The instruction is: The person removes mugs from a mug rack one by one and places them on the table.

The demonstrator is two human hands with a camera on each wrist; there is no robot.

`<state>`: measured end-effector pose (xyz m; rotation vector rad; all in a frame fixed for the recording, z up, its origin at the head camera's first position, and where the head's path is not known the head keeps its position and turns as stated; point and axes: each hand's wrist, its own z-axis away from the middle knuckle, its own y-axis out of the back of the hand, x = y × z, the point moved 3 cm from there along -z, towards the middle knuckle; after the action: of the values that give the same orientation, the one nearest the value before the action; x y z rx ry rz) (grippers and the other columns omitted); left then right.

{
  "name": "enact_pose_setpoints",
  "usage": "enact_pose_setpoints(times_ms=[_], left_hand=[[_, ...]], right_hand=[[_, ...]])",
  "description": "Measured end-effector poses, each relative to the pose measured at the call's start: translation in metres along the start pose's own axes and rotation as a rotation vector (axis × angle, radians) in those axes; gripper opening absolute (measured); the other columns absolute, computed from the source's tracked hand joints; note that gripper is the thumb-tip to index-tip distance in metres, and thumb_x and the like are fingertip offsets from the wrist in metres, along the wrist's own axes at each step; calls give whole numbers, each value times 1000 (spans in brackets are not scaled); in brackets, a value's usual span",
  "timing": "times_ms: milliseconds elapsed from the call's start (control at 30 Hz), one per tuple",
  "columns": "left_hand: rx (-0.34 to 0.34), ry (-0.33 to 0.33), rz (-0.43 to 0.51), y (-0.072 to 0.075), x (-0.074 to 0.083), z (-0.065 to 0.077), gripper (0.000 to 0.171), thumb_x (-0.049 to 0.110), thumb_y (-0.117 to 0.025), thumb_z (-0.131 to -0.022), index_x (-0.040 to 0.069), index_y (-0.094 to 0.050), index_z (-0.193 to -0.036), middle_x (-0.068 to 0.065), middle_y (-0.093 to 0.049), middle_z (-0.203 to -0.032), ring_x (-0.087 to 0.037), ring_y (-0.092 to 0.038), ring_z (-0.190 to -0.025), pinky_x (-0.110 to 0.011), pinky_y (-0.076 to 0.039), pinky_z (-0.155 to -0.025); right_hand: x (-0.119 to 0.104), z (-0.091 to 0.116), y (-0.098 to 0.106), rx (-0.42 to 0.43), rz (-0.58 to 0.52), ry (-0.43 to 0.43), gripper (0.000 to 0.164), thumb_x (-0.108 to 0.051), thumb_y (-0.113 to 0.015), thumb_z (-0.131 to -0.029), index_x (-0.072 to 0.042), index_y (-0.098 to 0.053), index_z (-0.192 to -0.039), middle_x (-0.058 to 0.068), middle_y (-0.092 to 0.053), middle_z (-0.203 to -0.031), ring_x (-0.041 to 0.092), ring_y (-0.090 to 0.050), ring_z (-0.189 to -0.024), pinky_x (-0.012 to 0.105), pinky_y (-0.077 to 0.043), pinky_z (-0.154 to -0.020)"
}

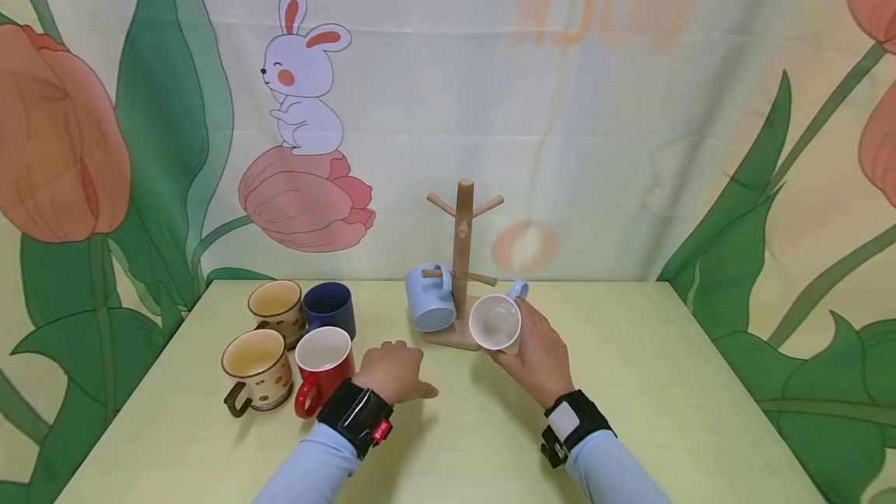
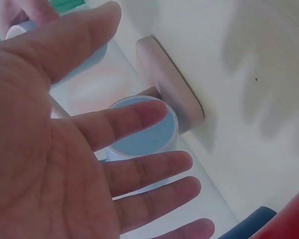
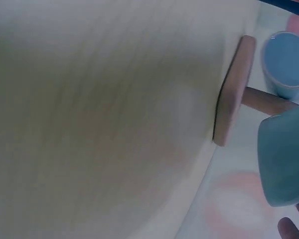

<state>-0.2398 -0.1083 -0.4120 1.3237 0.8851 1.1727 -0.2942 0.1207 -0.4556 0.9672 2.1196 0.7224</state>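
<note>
My right hand grips a light blue mug with a white inside, its mouth tilted toward me and its handle at the upper right. The held mug is just right of a wooden mug tree, overlapping its base in the head view. A second light blue mug hangs by its handle from a lower peg on the left of the tree. My left hand is over the table beside the red mug; in the left wrist view its fingers are spread and hold nothing.
On the left of the table, a navy mug and two cream mugs, one at the front and one behind, stand upright near the red mug. The tree's upper pegs bear no mugs. Behind hangs a printed cloth.
</note>
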Motion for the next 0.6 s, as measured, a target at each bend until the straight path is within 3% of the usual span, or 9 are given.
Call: enact_pose_setpoints(times_ms=[233, 600], left_hand=[[28, -19, 2, -3, 0, 2, 46, 46, -77, -81, 7, -72, -105, -11, -64, -92, -31, -60, -88, -49, -51, -74], [50, -18, 6, -9, -2, -4, 43, 41, -71, -89, 6, -71, -114, -12, -67, -101, -32, -63, -94, -50, -52, -76]], right_hand=[[-5, 11, 12, -19, -217, -258, 84, -36, -89, -70, -7, -50, -137, 14, -63, -125, 33, -61, -113, 54, -51, -84], [-7, 20, 16, -190, -392, -413, 85, -36, -88, -73, -5, -48, -141, 12, -65, -122, 30, -61, -111, 51, -46, -92]])
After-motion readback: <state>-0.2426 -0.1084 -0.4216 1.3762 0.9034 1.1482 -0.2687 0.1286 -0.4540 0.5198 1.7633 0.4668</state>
